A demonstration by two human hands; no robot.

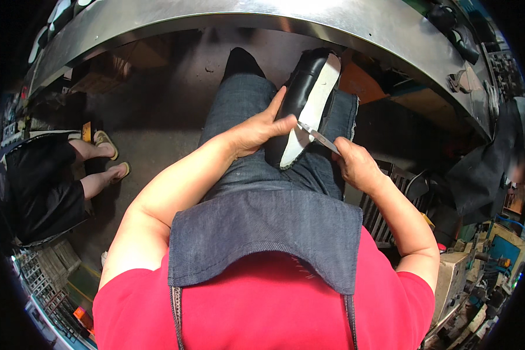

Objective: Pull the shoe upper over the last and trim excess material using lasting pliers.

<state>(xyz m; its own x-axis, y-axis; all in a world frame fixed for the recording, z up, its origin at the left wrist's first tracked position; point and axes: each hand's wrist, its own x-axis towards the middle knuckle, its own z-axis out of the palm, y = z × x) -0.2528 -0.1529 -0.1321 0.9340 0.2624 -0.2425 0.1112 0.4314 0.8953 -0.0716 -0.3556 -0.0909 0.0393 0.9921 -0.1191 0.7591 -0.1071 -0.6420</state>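
Observation:
A black leather shoe (299, 87) lies over my lap, its toe end toward the bench. Its pale, whitish underside (321, 87) is turned up and to the right. My left hand (261, 129) grips the shoe's left side, with the thumb near its middle and the fingers partly hidden beneath. In my right hand (359, 165) is a slim silver knife-like tool (319, 139). The tool's tip touches or nearly touches the underside, close to my left thumb; the exact contact cannot be made out.
A metal bench (227, 13) curves across the front, with black shoe parts (458, 35) at its right end. Another person's legs and sandals (106, 146) are at the left. A denim apron (265, 227) covers my front. Cluttered machinery (478, 274) stands at the right.

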